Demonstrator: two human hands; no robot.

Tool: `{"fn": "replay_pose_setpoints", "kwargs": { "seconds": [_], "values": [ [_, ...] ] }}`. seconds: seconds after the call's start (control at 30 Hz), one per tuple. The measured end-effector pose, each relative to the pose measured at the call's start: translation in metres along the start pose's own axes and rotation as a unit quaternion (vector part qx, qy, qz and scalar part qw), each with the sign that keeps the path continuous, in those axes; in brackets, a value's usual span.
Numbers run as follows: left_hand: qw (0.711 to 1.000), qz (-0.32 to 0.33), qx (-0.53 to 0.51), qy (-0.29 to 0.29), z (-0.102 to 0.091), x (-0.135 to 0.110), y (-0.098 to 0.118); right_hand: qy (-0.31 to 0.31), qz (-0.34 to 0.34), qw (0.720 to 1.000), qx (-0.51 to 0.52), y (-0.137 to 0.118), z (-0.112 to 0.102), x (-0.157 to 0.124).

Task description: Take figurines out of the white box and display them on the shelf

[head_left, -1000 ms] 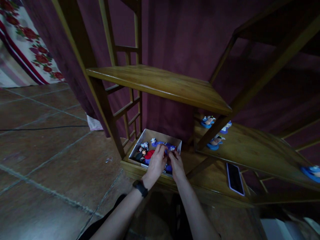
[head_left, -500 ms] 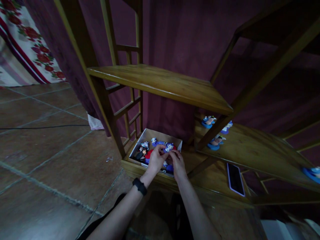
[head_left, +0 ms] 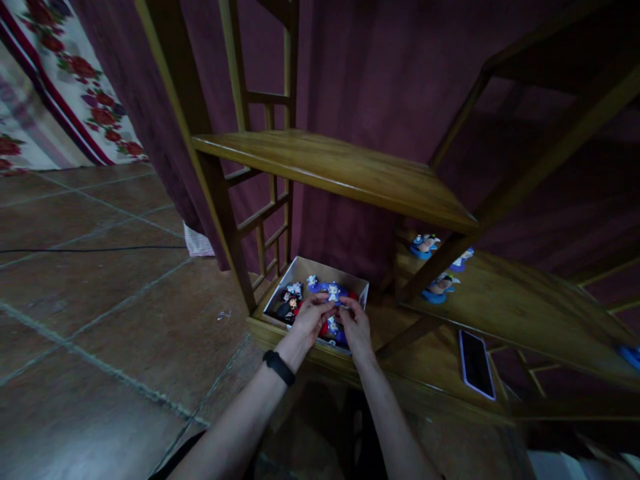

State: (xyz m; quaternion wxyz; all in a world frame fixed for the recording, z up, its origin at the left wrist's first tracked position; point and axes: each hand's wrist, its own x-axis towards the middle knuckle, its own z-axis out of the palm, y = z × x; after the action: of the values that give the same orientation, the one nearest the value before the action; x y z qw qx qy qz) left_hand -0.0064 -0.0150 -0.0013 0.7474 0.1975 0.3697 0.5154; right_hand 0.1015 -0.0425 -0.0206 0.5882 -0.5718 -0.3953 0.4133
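Observation:
Both hands meet over an open cardboard box [head_left: 361,293] on the low wooden shelf. Between my left hand [head_left: 311,316] and my right hand [head_left: 356,323] is a small white-and-purple figurine [head_left: 334,291], upright, pinched at its base by the fingers of both. Inside the box, several more figurines lie jumbled: a dark-haired one [head_left: 291,305] at the left, a white-and-purple one [head_left: 313,281] at the back, and another [head_left: 333,325] below my hands. My hands hide part of the box's contents.
A phone [head_left: 477,364] lies on the low shelf to the right. Blue-based figurines [head_left: 425,245] and a purple-based one [head_left: 461,259] stand on the raised shelf [head_left: 520,300]. Above the box juts a wooden shelf board [head_left: 335,170]; a slanting post [head_left: 435,267] stands right of it.
The figurine between my hands has turned from tilted to more upright, and my fingers have shifted to its base. The view has moved slightly left.

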Motion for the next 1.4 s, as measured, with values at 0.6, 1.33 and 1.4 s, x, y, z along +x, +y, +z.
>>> {"fn": "replay_pose_setpoints", "kwargs": {
  "seconds": [0.6,1.33,1.4],
  "values": [
    [0.874,0.275,0.399,-0.007,0.003,-0.003,-0.008,0.028,0.101,0.986,0.132,-0.008,-0.004,-0.003],
    [0.903,0.256,0.345,0.002,0.0,0.002,-0.015,0.042,0.087,0.981,0.168,-0.008,0.001,-0.002],
    [0.923,0.236,0.304,-0.002,-0.002,0.004,-0.016,0.039,0.083,0.981,0.169,-0.007,0.002,-0.002]
  ]
}}
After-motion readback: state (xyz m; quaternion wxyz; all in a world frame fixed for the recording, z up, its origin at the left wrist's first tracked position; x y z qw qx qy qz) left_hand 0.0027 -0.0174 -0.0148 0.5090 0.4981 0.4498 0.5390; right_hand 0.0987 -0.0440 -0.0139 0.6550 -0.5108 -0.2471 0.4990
